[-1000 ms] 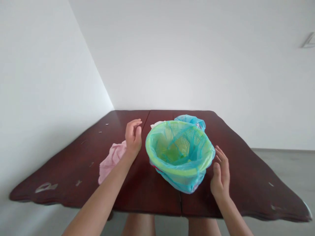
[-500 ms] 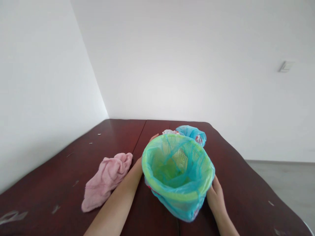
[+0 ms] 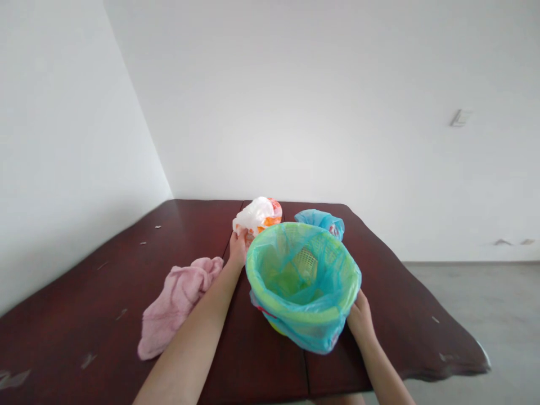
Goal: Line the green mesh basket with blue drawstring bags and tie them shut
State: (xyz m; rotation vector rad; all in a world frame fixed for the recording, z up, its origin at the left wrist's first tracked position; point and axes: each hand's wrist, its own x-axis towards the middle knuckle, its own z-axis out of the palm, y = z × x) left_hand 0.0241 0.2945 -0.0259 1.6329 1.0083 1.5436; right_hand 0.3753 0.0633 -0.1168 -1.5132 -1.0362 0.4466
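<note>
A green mesh wastebasket [image 3: 304,323] stands on the dark red table, lined with a blue translucent bag [image 3: 324,337] folded over its rim. Against the basket's right side rests my right hand [image 3: 360,318], its fingertips hidden behind the wall. Beyond the basket's left side, my left hand [image 3: 238,247] is closed on a crumpled white and orange plastic bag [image 3: 257,215]. A blue plastic bundle [image 3: 318,219] lies just behind the basket. Beside my left forearm is a crumpled pink cloth [image 3: 177,306].
The dark red table [image 3: 185,236] has a wavy right edge and a seam down its middle. Small white scraps [image 3: 14,378] lie on its left part. White walls border it at the back and left; grey floor [image 3: 464,304] shows at right.
My left hand has left the basket's side and taken hold of the white and orange plastic bag, which now shows raised behind the basket. My right hand stays at the basket. The view has shifted slightly.
</note>
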